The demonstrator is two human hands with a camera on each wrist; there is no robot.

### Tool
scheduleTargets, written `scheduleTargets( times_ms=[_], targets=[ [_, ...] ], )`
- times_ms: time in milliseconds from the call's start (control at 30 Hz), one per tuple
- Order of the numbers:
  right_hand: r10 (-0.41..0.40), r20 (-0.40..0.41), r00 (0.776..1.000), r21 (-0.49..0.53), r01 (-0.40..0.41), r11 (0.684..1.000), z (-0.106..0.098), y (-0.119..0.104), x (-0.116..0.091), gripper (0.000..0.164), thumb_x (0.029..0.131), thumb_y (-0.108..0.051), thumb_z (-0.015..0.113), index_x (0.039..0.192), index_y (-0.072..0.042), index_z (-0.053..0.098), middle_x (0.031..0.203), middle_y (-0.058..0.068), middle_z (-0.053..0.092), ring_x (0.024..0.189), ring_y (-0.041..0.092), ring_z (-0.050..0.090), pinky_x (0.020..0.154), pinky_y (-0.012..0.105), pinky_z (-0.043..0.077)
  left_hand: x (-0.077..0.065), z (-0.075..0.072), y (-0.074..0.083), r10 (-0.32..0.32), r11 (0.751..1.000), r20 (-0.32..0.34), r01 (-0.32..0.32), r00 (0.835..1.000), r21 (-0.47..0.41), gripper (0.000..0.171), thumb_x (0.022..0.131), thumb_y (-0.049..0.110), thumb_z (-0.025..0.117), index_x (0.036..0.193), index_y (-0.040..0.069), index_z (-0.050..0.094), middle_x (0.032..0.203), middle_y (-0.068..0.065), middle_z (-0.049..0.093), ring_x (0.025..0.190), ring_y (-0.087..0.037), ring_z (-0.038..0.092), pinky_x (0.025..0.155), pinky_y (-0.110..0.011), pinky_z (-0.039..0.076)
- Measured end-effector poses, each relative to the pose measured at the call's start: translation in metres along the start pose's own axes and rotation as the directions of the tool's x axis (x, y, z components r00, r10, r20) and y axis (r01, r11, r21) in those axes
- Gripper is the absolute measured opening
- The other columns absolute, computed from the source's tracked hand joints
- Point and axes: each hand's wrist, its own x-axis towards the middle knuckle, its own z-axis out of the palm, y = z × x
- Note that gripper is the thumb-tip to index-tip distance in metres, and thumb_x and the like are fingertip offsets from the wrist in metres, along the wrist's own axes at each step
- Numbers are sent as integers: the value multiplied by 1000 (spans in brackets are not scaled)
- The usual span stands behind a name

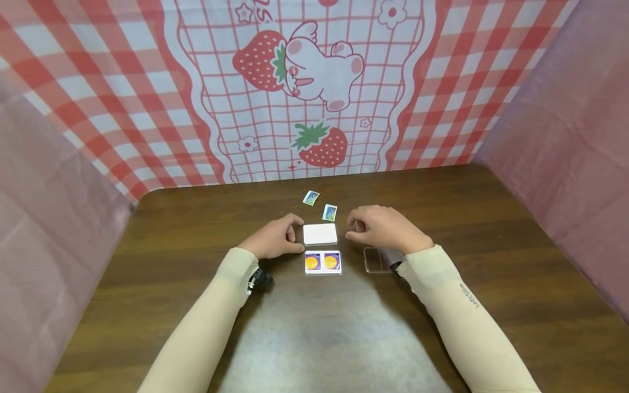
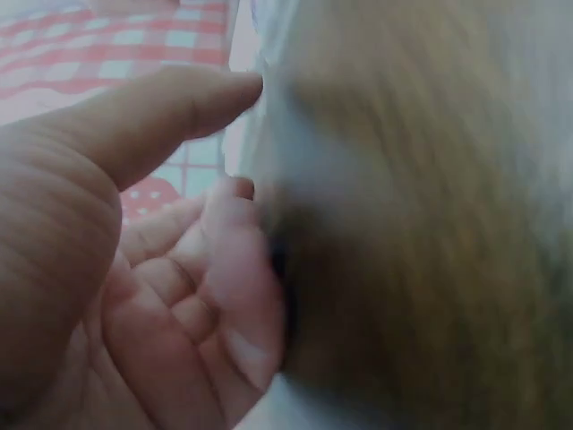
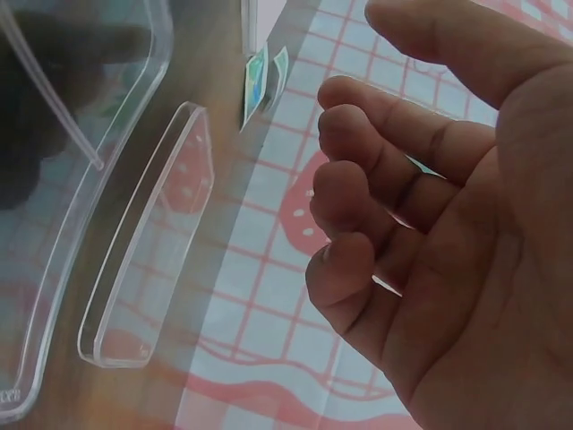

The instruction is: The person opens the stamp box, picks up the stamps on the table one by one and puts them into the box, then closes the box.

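My left hand is at the left side of a white rectangle, which lies around the middle of the tabletop, somewhat toward its far edge; thumb and forefinger are parted near its two left corners, and I can't tell whether they touch it. My right hand is just off the rectangle's right side, fingers loosely bent, gripping nothing. Just nearer me than the rectangle lies a picture case with two orange discs on purple. From the right wrist I see two clear pieces, a large clear tray and a slimmer clear slab; from my head only one clear outline shows plainly, partly covered by my right hand and wrist. Toward the far edge lie two small cards, an upper card and a lower card, the lower one close to the rectangle. A strawberry-print cloth rises behind that edge; the tabletop's near edge is cut off. The left wrist view is badly blurred, showing my bent fingers beside a pale strip I can't identify.
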Motion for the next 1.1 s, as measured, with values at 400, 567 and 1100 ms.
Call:
scheduleTargets(
  times_ms=[400,567,1100],
  targets=[
    [38,-13,999,3,-38,999,5,11,4,19,96,-33,75,105,-17,73,84,-5,61,76,14,55,70,35,47,8,4,-4,-60,998,-9,60,998,-32,57,91,33,81,138,13,55,83,-2,62,71,-15,54,69,-33,45],
    [66,-54,996,8,-66,998,2,14,17,22,95,-30,76,108,-13,72,91,-2,63,80,17,56,73,38,49,9,5,-2,-90,995,-24,90,996,-37,56,92,33,80,138,13,55,84,-3,62,72,-16,55,70,-34,45],
    [180,53,982,-103,-173,979,6,10,82,46,91,-39,80,123,-6,70,119,11,65,103,28,64,91,49,52,11,7,7,-158,987,-4,158,987,-15,56,95,33,77,140,15,50,89,-5,64,75,-19,59,69,-34,47]
  ],
)
